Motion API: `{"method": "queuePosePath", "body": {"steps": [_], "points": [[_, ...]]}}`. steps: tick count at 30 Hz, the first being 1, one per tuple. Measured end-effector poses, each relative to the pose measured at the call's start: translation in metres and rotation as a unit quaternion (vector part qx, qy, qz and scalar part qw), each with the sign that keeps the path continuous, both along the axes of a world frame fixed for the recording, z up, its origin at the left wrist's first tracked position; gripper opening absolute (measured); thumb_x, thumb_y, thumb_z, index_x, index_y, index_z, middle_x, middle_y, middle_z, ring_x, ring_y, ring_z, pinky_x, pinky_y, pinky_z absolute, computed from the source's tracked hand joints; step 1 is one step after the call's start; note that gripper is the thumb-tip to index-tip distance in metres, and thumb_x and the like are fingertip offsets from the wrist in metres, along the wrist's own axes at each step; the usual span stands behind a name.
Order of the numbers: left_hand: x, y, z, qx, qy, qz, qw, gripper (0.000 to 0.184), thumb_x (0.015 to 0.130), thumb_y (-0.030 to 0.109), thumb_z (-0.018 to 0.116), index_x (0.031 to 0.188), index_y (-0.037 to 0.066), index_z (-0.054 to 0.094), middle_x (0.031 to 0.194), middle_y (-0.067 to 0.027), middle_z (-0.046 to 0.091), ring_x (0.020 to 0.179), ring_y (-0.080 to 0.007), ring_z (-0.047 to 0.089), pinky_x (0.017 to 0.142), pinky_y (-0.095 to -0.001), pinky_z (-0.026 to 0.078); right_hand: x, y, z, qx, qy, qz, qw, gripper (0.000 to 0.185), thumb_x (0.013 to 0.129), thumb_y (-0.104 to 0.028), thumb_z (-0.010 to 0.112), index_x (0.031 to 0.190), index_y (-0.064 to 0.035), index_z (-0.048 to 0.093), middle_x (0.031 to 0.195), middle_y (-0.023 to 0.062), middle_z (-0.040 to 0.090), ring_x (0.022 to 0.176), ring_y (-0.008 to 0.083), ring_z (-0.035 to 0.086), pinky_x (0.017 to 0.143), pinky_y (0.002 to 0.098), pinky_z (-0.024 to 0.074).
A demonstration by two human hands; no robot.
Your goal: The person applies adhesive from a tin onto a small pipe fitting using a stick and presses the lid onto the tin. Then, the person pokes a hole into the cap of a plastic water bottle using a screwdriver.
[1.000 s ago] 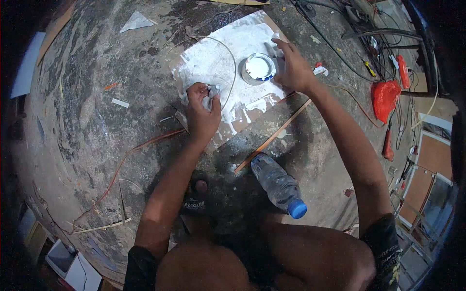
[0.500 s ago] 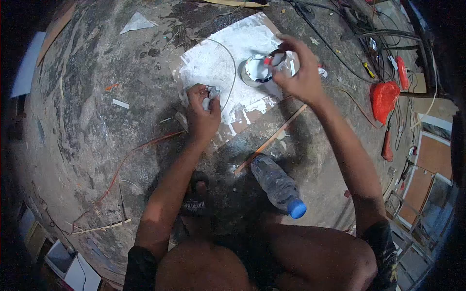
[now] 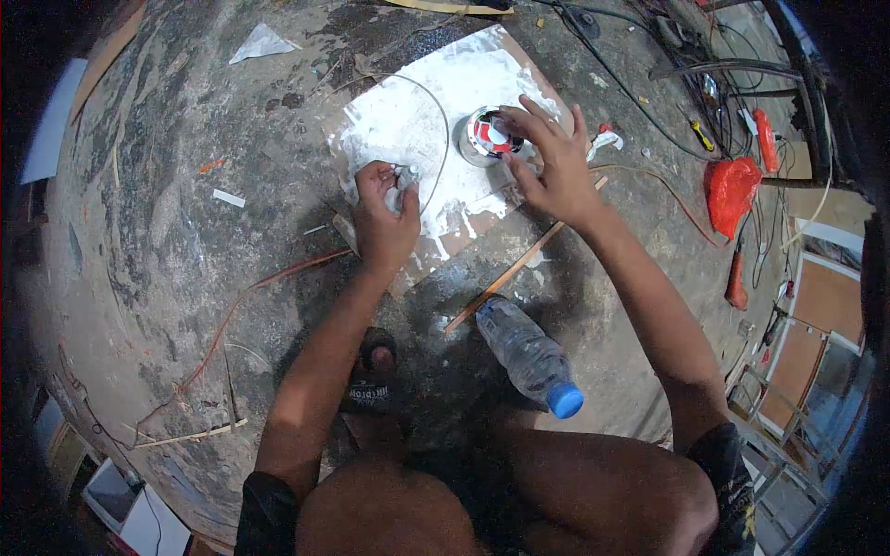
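Observation:
A round can stands on a board smeared with white paint. A lid with red, white and black print lies over the can's mouth; whether it is pressed down I cannot tell. My right hand is at the can's right side, its fingers spread and the fingertips close to the lid's edge. On the lower left part of the board, my left hand is closed around a crumpled grey-white wad, mostly hidden by the fingers.
A clear plastic bottle with a blue cap lies near my knees, by a thin wooden strip. To the right are a red plastic bag, a yellow screwdriver and tangled cables. A thin wire curves over the board.
The lid, held tilted above the open can in my right hand earlier, now lies over its mouth. My right hand has let go and its fingers have spread. The left hand stays put.

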State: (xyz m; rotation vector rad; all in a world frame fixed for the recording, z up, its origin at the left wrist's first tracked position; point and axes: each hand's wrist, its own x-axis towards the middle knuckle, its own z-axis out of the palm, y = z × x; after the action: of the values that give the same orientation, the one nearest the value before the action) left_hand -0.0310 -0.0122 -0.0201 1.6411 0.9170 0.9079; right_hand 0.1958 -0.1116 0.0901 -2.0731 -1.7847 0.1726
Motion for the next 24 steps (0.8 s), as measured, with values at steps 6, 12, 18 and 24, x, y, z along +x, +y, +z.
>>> {"method": "queuePosePath", "body": {"steps": [6,12,18,24], "points": [[0.000,0.000,-0.002,0.000,0.003,0.004,1.000,0.045,0.087,-0.001,0.067,0.124,-0.001,0.042,0.113,-0.0215,0.058,0.109,-0.0317,0.064,0.099,-0.0397,0.050,0.004,0.000,-0.008,0.019,0.014,-0.033,0.999,0.055,0.090,-0.022,0.069,0.142,-0.0191,0.051,0.133,0.0077,0.064,0.143,0.0297,0.040,0.116,0.0660,0.0105],[0.000,0.000,-0.001,-0.002,-0.017,0.000,1.000,0.045,0.087,-0.001,0.067,0.124,-0.002,0.042,0.114,-0.0217,0.058,0.110,-0.0310,0.063,0.100,-0.0396,0.049,0.004,0.007,-0.006,0.010,0.061,-0.098,0.993,0.059,0.087,-0.030,0.075,0.140,-0.0196,0.054,0.132,0.0050,0.064,0.142,0.0293,0.041,0.115,0.0650,0.0143],[0.000,-0.001,-0.001,0.002,-0.002,-0.002,1.000,0.045,0.088,0.000,0.067,0.125,-0.001,0.042,0.114,-0.0202,0.058,0.108,-0.0302,0.063,0.098,-0.0399,0.050,0.007,0.012,0.002,-0.019,-0.107,-0.033,0.994,0.062,0.086,-0.041,0.073,0.143,-0.0258,0.053,0.127,0.0016,0.069,0.143,0.0272,0.040,0.116,0.0657,0.0166],[-0.001,-0.002,-0.002,-0.004,-0.001,0.001,1.000,0.044,0.089,0.001,0.066,0.125,-0.001,0.041,0.113,-0.0190,0.058,0.109,-0.0305,0.064,0.097,-0.0394,0.050,0.017,0.021,0.005,-0.031,-0.100,-0.034,0.994,0.055,0.088,-0.040,0.073,0.138,-0.0256,0.058,0.131,0.0018,0.066,0.143,0.0267,0.041,0.115,0.0647,0.0181]]}}
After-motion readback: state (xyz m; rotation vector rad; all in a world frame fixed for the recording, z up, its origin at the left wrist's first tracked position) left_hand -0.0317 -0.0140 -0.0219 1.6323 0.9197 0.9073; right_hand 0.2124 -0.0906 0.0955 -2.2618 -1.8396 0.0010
